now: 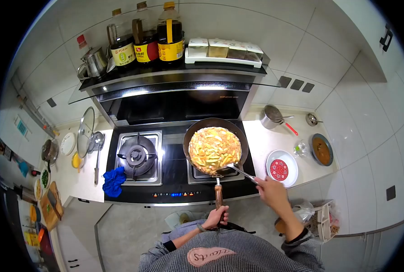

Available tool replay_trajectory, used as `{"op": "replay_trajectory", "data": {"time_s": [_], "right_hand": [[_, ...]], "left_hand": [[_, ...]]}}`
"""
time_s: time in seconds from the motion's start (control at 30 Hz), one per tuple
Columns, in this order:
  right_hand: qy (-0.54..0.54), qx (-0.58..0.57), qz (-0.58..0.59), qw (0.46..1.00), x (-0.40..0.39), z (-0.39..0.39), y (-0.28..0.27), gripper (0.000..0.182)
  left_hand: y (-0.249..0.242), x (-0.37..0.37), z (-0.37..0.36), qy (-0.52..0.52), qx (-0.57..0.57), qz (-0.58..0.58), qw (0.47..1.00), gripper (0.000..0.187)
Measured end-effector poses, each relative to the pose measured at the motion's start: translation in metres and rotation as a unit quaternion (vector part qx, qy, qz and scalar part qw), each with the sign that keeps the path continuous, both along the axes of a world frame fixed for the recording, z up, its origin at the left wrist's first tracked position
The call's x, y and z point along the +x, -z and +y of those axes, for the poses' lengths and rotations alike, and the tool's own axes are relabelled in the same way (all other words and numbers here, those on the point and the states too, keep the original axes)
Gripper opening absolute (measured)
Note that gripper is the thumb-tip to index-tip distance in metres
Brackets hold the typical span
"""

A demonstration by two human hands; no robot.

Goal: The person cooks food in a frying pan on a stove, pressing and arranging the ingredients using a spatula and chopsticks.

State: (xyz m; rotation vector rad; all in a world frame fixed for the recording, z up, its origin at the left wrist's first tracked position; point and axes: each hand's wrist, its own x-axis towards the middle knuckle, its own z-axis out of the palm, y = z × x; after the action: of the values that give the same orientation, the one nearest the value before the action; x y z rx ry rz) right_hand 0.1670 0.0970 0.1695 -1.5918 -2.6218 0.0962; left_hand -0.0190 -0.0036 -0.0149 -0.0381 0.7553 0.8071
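Observation:
A deep dark frying pan [187, 144] sits on the right burner, filled with yellow-green pieces of food [214, 147] in a reddish sauce. My left hand [215, 217] is wrapped round the pan's wooden handle [218, 196], below the stove's front edge. In my right hand [272, 192] is the metal handle of a spatula [245, 172]. The spatula's head rests in the pan at its lower right, partly hidden among the food. To the right of the pan stands a white bowl [294, 165] with a red patterned bottom, close to my right hand.
The left burner [137, 155] has no pan; a blue cloth [114, 182] lies beside it. A ladle [97, 154] and a glass lid [86, 131] are further left. On the right counter are a saucepan [271, 117] and a bowl of brown liquid [322, 149]. Bottles [170, 34] stand on the shelf.

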Motion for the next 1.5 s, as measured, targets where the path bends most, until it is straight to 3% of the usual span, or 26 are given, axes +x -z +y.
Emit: {"op": "replay_trajectory", "data": {"time_s": [0.13, 0.27, 0.47, 0.6, 0.63, 0.67, 0.7, 0.77, 0.83, 0.93, 0.97, 1.03, 1.1, 1.17, 1.3, 1.5], "right_hand": [[0.031, 0.028, 0.106, 0.993, -0.017, 0.019, 0.071, 0.031], [0.079, -0.034, 0.178, 0.98, 0.002, 0.031, 0.032, 0.031], [0.128, 0.003, 0.189, 0.973, 0.01, 0.083, 0.018, 0.026], [0.099, -0.048, 0.214, 0.971, 0.022, 0.155, 0.098, 0.029], [0.186, -0.274, 0.331, 0.884, 0.022, 0.168, 0.116, 0.031], [0.258, -0.477, 0.422, 0.727, 0.022, 0.174, 0.124, 0.033], [0.249, -0.512, 0.452, 0.687, 0.011, 0.163, 0.117, 0.035], [0.235, -0.53, 0.461, 0.672, 0.001, 0.151, 0.118, 0.035], [0.204, -0.52, 0.459, 0.691, -0.004, 0.131, 0.111, 0.034], [0.104, -0.421, 0.394, 0.81, -0.003, 0.102, 0.095, 0.032], [0.107, -0.421, 0.394, 0.81, 0.001, 0.096, 0.097, 0.032], [-0.045, -0.181, 0.302, 0.935, 0.008, 0.078, 0.094, 0.034], [-0.033, -0.181, 0.293, 0.938, 0.017, 0.059, 0.081, 0.037], [-0.122, -0.047, 0.222, 0.966, 0.028, 0.043, 0.065, 0.037], [-0.07, -0.033, 0.065, 0.995, 0.037, 0.007, 0.017, 0.035], [-0.038, 0.041, 0.05, 0.997, 0.005, 0.013, 0.067, 0.035]], "left_hand": [[0.009, 0.001, -0.003, 0.001, 0.003, -0.003, 1.0, 0.021], [0.007, -0.001, -0.002, 0.008, 0.009, 0.009, 1.0, 0.021], [0.002, -0.003, -0.004, 0.008, 0.01, 0.013, 1.0, 0.023], [0.0, -0.003, -0.005, 0.003, 0.011, 0.004, 1.0, 0.023], [-0.004, -0.002, -0.006, 0.002, 0.011, 0.004, 1.0, 0.023], [-0.011, -0.002, -0.006, -0.003, 0.006, 0.015, 1.0, 0.024], [-0.014, -0.002, -0.005, -0.008, 0.001, 0.026, 1.0, 0.026], [-0.012, -0.003, -0.005, -0.005, 0.005, 0.019, 1.0, 0.025], [-0.01, -0.003, -0.006, -0.002, 0.005, 0.01, 1.0, 0.025], [-0.008, -0.001, -0.007, -0.002, 0.003, 0.014, 1.0, 0.024], [-0.009, -0.002, -0.006, -0.002, 0.006, 0.01, 1.0, 0.024], [-0.008, -0.003, -0.006, 0.002, 0.009, 0.006, 1.0, 0.024], [-0.005, -0.004, -0.005, 0.0, 0.007, -0.007, 1.0, 0.022], [0.002, -0.004, -0.006, 0.006, 0.008, -0.011, 1.0, 0.022], [0.004, -0.004, -0.004, 0.013, 0.01, -0.021, 1.0, 0.023], [0.006, -0.005, -0.004, 0.012, 0.008, -0.021, 1.0, 0.022]]}}
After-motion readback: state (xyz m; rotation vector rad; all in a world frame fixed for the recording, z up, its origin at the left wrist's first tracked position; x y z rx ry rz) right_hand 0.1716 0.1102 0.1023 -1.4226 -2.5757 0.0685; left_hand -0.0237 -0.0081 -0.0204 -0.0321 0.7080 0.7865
